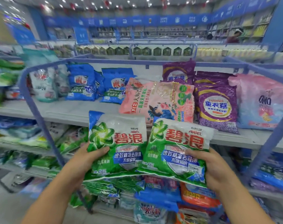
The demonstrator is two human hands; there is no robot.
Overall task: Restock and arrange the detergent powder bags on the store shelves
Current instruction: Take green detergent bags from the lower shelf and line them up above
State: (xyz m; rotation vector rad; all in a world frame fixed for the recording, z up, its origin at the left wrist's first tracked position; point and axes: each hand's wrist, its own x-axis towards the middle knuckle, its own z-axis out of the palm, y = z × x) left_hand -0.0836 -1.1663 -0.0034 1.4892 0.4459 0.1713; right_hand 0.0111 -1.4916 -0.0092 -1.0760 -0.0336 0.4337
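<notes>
Green Ariel bags, one gripped in your left hand (pixel 90 156), one in your right hand (pixel 213 165), sit upright below the bare shelf (pixel 69 109) left of the pink bag (pixel 157 101).

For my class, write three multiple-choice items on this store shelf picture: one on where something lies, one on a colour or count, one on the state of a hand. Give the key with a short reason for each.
1. Where does the pink rose-print bag lie?
A. On the shelf, between the blue bags and the purple bags
B. On the floor
C. In the person's left hand

2. How many green and white Ariel bags does the person hold up?
A. One
B. Two
C. Four

3. What is the right hand doing?
A. Hanging idle
B. Pointing at the shelf
C. Gripping a bag

Key: 1 A, it leans on the shelf with blue bags to its left and purple bags to its right. 2 B, a left Ariel bag is in the left hand and a right Ariel bag in the other hand. 3 C, its thumb curls over the bag's front.
</notes>
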